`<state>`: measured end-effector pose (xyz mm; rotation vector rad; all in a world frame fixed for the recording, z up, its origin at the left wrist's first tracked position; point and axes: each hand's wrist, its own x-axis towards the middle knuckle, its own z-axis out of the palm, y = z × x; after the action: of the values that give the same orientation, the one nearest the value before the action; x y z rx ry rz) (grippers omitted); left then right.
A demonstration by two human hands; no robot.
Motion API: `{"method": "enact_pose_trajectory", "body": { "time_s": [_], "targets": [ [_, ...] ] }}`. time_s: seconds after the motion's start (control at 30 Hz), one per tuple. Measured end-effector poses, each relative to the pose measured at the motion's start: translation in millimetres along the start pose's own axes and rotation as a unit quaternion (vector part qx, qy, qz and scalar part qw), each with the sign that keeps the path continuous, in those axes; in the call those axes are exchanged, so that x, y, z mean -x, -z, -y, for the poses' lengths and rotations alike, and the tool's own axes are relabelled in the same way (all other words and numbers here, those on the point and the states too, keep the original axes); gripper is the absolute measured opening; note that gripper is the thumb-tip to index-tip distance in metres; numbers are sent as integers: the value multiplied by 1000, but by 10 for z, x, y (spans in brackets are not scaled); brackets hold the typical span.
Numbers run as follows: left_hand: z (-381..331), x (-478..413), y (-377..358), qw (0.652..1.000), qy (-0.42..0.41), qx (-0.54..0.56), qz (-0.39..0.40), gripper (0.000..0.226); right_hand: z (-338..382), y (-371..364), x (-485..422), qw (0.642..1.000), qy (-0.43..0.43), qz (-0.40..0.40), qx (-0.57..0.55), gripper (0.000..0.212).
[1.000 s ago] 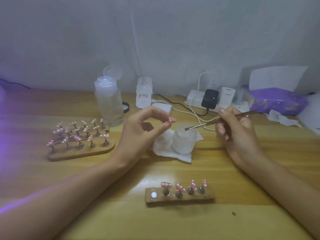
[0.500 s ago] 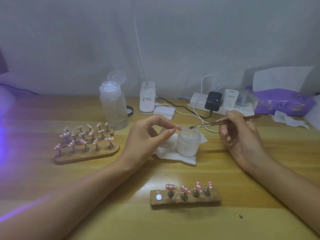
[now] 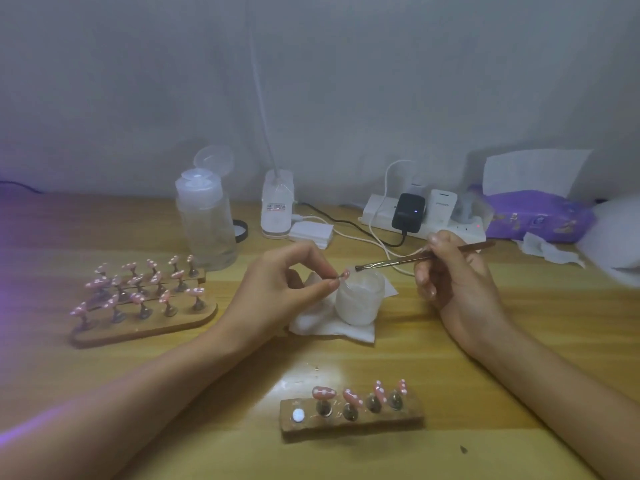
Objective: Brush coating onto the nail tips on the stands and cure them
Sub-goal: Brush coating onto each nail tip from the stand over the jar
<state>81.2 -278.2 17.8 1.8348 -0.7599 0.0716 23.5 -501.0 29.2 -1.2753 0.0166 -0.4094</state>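
Note:
My left hand (image 3: 280, 289) pinches a small stand with a pink nail tip (image 3: 344, 274) between thumb and forefinger, above a frosted white jar (image 3: 358, 301) that sits on a white tissue (image 3: 322, 323). My right hand (image 3: 453, 282) grips a thin brush (image 3: 408, 260); its bristle end points left and hovers just right of the held nail tip. A small wooden stand (image 3: 353, 419) near the front carries several pink nail tips and one vacant spot at its left end. A larger wooden stand (image 3: 145, 327) at the left holds several rows of pink tips.
A clear pump bottle (image 3: 206, 223) with its lid flipped up stands behind the large stand. Along the wall are a white lamp base (image 3: 277, 206), a power strip (image 3: 426, 216) with plugs and cables, and a purple tissue pack (image 3: 540, 216). Violet light glows at the left edge.
My left hand has shifted slightly right over the jar with the nail tip. The brush tip in my right hand has come closer to the nail tip.

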Motion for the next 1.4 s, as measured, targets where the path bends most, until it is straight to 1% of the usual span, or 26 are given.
{"method": "enact_pose_trajectory", "body": {
  "time_s": [0.07,0.17,0.23,0.33,0.53,0.83,0.93,1.03,1.13,1.17,1.3,1.4],
  "targets": [
    [-17,-8,11,1000,13,-3,7,20,-2,-14,9,1000,6,3,4,31],
    [-46,0,-14,1000,23,5,8,17,-8,-25,10,1000,16,16,10,24],
    [-67,3,-43,1000,27,14,6,15,-13,-13,19,1000,15,20,13,23],
    [-100,16,-68,999,23,21,11,15,-15,12,15,1000,10,4,-4,18],
    [-74,93,-89,999,14,44,3,14,-2,10,2,1000,-2,-2,-5,21],
    [-46,101,-90,999,2,45,4,18,-4,-7,9,999,0,46,17,21],
    [-51,98,-97,999,1,43,-1,15,-21,4,2,999,-3,24,28,29],
    [-56,95,-97,999,-3,35,-1,10,-17,27,-7,1000,-8,6,13,35],
    [-56,103,-90,999,-10,31,3,13,-10,7,8,999,11,45,24,25],
    [-57,105,-89,1000,-11,28,3,12,-17,6,10,998,13,49,28,25],
    [-71,103,-84,1000,-7,19,4,10,-27,45,-5,1000,-1,4,18,30],
    [-77,105,-83,1000,-7,18,4,11,-19,28,2,998,24,45,28,27]
  ]
}}
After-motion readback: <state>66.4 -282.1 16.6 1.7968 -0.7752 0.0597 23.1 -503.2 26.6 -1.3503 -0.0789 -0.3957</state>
